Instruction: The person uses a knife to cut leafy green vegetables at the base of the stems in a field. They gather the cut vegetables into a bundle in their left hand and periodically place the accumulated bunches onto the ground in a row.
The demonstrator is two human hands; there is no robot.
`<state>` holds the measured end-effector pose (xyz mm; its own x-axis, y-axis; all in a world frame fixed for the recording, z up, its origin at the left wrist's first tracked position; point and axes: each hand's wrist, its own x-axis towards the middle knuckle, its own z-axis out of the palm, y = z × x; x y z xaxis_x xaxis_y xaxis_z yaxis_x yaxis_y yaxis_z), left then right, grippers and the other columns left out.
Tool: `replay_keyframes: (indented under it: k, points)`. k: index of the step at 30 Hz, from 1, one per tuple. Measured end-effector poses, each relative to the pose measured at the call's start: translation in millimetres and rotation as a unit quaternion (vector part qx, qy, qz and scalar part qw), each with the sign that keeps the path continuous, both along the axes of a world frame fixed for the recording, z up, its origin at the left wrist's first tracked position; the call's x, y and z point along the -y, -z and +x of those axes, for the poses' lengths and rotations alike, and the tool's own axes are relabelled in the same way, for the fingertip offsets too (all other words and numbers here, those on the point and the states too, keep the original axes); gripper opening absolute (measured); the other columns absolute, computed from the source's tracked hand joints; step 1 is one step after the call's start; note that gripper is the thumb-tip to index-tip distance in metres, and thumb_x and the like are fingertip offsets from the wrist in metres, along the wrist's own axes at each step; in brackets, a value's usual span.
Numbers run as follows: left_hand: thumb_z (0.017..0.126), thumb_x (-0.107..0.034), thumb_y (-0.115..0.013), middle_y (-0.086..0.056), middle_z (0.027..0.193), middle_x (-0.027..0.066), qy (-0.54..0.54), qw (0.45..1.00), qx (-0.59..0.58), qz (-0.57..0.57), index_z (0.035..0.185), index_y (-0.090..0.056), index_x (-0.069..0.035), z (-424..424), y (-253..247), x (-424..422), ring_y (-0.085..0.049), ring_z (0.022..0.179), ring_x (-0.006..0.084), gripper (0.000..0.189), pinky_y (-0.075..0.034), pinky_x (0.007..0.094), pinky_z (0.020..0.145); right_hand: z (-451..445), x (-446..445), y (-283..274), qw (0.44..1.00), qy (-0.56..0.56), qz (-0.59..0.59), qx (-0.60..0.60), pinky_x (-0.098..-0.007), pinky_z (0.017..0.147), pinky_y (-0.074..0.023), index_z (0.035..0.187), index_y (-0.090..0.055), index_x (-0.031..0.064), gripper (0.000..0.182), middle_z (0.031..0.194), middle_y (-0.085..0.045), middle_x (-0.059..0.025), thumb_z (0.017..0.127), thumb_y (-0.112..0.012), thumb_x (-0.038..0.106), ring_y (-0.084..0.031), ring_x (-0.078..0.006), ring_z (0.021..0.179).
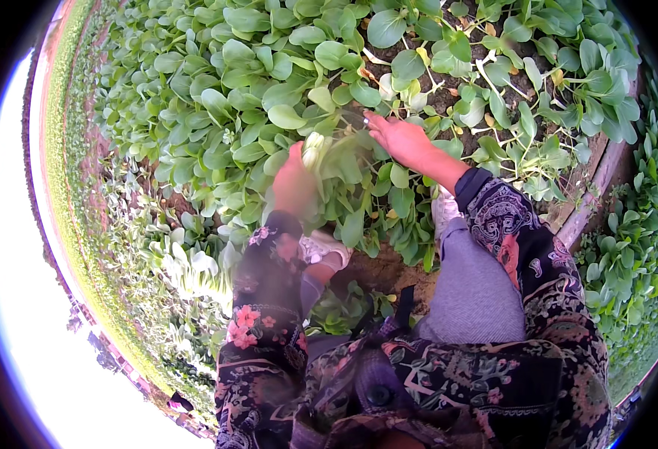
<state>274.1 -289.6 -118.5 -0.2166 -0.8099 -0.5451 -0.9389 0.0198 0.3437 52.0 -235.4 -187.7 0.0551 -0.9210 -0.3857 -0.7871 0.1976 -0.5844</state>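
Observation:
Leafy greens like bok choy grow densely before me. My left hand is closed around a cut or pulled bunch of greens, its pale stem bases pointing up and its blurred leaves hanging to the right. My right hand reaches in among the plants to the right of the bunch, with something shiny at its fingers, perhaps a blade or a ring. Its fingertips are partly blurred, so what it holds is unclear.
My shoes stand among the plants on brown soil. Pale-stemmed bunches lie at the lower left. Yellowing, sparser plants are at the upper right, beside a pale ridge or edging. A person appears far off at the lower left.

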Motion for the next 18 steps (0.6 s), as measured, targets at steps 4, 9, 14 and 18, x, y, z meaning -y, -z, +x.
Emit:
replay_keyframes:
  k: [4,9,14,18]
  points:
    - [0.08,-0.011,-0.057,-0.064,0.088,0.0189,-0.001,1.0,0.018,0.019,0.126,-0.041,-0.011,-2.6,1.3,5.3,-0.061,0.085,0.0366,0.049,-0.046,0.0439,0.071,0.0,13.7,-2.0,0.997,-0.037,0.063,-0.032,-0.0465,0.065,-0.0493,0.134,-0.035,0.0142,0.044,0.085,-0.063,-0.0178,0.093,-0.041,0.031,-0.062,-0.0353,0.078]
    - [0.081,-0.014,-0.057,-0.064,0.084,0.017,-0.025,0.999,-0.029,-0.034,0.123,-0.045,-0.011,-7.0,-2.4,5.2,-0.061,0.082,0.0368,0.044,-0.046,0.0452,0.07,-4.4,25.8,-8.4,0.993,-0.048,0.103,0.005,-0.0454,0.069,-0.0494,0.13,-0.042,0.0122,0.041,0.09,-0.063,-0.0171,0.093,-0.042,0.029,-0.062,-0.0341,0.082]
    - [0.081,-0.014,-0.057,-0.063,0.093,0.0184,0.025,0.995,-0.027,-0.088,0.117,-0.052,-0.01,3.0,-2.4,-2.0,-0.06,0.086,0.0358,0.036,-0.046,0.0432,0.073,-19.3,18.3,32.1,0.989,0.001,0.047,0.143,-0.0408,0.075,-0.0492,0.113,-0.055,0.0043,0.043,0.087,-0.064,-0.0175,0.083,-0.057,0.035,-0.062,-0.0332,0.082]
    - [0.068,-0.007,-0.066,-0.06,0.107,0.0151,0.117,0.977,-0.066,-0.164,0.119,-0.053,-0.008,-0.6,-24.5,-14.7,-0.053,0.099,0.0346,0.052,-0.039,0.0407,0.089,-30.8,16.7,16.3,0.883,0.246,0.219,0.334,-0.0296,0.066,-0.049,0.108,-0.055,0.0044,0.05,0.085,-0.063,-0.0078,0.078,-0.066,0.043,-0.061,-0.0187,0.072]
